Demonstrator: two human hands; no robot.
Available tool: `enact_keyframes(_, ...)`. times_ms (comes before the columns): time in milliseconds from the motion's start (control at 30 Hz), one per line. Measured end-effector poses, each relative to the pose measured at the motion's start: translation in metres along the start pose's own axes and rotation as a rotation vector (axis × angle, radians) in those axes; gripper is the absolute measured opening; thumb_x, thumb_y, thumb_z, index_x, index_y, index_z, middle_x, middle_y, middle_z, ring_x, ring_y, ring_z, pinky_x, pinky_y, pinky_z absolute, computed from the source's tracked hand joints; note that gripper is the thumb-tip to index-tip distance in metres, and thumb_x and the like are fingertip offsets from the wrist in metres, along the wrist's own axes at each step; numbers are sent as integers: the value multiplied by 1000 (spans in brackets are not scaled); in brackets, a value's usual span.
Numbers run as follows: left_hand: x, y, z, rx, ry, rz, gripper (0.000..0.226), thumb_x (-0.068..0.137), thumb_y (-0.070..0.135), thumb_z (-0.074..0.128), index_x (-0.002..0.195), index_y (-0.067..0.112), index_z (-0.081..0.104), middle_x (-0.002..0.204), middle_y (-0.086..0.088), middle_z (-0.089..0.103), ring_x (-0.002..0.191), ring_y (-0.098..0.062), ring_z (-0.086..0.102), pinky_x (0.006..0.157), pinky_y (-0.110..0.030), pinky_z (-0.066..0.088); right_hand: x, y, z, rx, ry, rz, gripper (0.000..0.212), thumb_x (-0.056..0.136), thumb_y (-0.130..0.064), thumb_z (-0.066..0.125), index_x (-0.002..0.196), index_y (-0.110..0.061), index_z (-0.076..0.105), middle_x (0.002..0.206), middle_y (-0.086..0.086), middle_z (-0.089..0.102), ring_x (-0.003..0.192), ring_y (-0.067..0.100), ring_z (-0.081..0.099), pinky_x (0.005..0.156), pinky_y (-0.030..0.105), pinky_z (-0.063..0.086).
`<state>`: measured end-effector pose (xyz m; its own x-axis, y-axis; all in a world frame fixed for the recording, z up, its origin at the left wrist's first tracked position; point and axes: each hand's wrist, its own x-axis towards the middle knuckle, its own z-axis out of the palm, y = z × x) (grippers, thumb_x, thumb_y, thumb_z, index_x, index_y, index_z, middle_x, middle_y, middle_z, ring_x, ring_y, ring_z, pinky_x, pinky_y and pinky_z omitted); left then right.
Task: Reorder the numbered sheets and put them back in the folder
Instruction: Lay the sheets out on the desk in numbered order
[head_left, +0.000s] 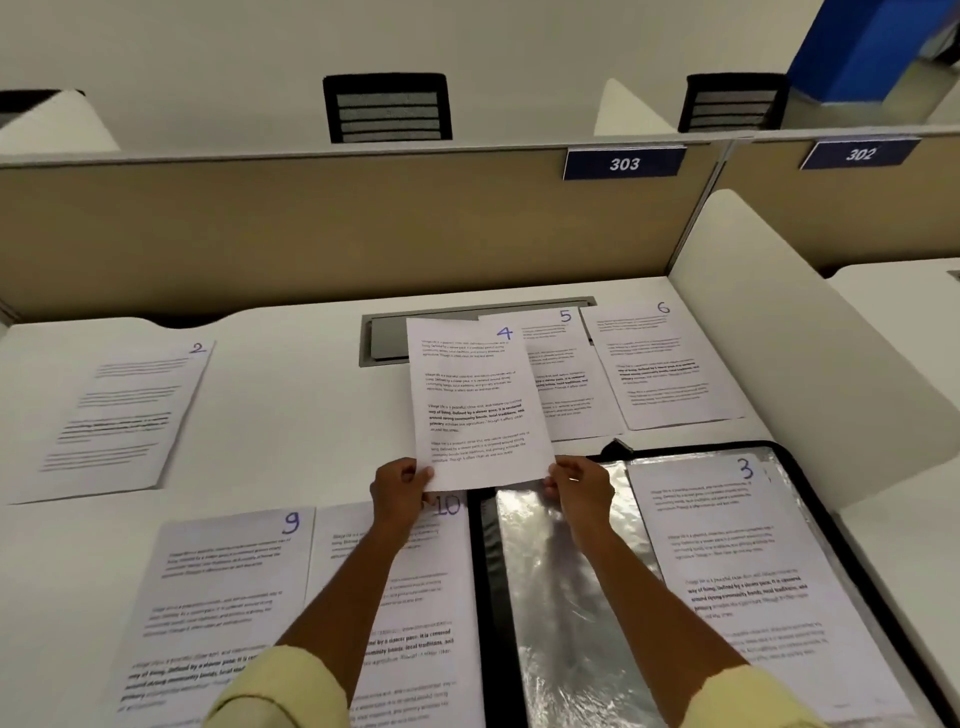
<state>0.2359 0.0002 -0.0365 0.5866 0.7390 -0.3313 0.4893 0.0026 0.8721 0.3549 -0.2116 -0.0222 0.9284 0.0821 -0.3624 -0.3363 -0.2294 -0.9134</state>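
We hold sheet 4 (478, 402) up off the desk (291, 395), our left hand (397, 493) pinching its near left corner, our right hand (579, 486) pinching its near right corner; fingers of both curl round the paper's bottom edge; the sheet's long axis runs away from us, near to far, number at the far right corner.

The folder (810, 499) lies open to the near right, black-edged, shiny plastic sleeve (550, 571) on its left half; sheet 3 (727, 571) already rests on its right half, number upright at the far right corner.

So the relation that matters: sheet 4 hangs just far and left of the folder, its bottom edge over the folder's far left corner; the right hand is the nearer one to sheet 3; a short carry toward the near right would, we judge, bring it over sheet 3 with the same heading, no turning needed.

Laid out around: sheet 5 (561, 374) and sheet 6 (665, 364) far right, sheet 5 partly hidden behind sheet 4; sheet 2 (124, 415) well apart at far left; sheet 9 (218, 608) and sheet 10 (410, 623) side by side at near left, our left forearm crossing sheet 10.

We judge the refiling early on; only sheet 3 shows in the folder.
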Motion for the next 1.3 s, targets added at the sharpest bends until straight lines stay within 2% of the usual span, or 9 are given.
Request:
enact_keyframes(300,36,-3,-23,-2,128,-94,5,88,6,70,84,5,70,78,-15,71,61,-23,67,67,-35,60,17,-8,59,-70,30,-7,10,93,0,65,91,-8,71,78,12,72,62,17,68,56,17,56)
enact_keyframes(500,55,-5,-34,-82,134,-156,6,87,7,72,88,3,68,75,-17,72,58,-24,70,48,-19,53,32,-11,87,-147,58,-23,11,92,2,64,98,-3,72,80,12,73,66,21,71,61,21,56)
enact_keyframes(667,68,-2,-37,-98,140,-164,6,86,3,72,87,0,67,72,-19,70,47,-17,65,46,-18,52,35,-12,101,-232,83,-44,14,91,7,61,95,-3,70,80,14,71,63,20,68,51,9,49)
enact_keyframes(733,70,-2,-37,-95,148,-160,7,85,2,73,82,1,67,68,-16,69,47,-18,64,47,-19,53,37,-9,104,-273,85,-51,12,90,4,63,95,-3,71,83,13,73,71,23,70,60,13,54)
enact_keyframes(833,71,-3,-37,-81,170,-138,12,86,6,73,76,7,66,66,-15,69,49,-20,64,50,-22,54,37,-6,107,-334,84,-54,12,88,-1,67,98,-4,73,91,13,75,84,29,73,82,35,60)
enact_keyframes(967,65,-2,-37,-48,229,-114,14,95,17,64,87,6,66,70,-15,70,49,-19,65,41,-11,45,33,-10,103,-334,82,-69,9,91,-7,66,95,-4,73,88,11,75,83,27,72,77,30,56)
enact_keyframes(1033,62,-3,-36,-16,260,-116,18,98,23,58,89,9,64,71,-13,70,51,-21,68,47,-15,49,29,-14,97,-328,91,-79,10,92,-9,64,92,-5,73,86,10,75,82,26,72,73,26,52)
enact_keyframes(1133,55,-8,-35,61,290,-130,27,99,31,52,97,7,64,80,-13,73,63,-27,71,75,-33,58,24,-19,84,-328,98,-130,13,92,-9,62,94,-5,73,89,9,75,83,21,68,76,25,50)
enact_keyframes(1300,29,-3,-22,240,260,-20,37,97,32,56,116,2,64,110,-20,67,100,-37,65,91,-45,52,10,-20,52,-391,59,-237,30,96,-23,64,123,-9,66,112,7,70,101,23,66,88,30,49)
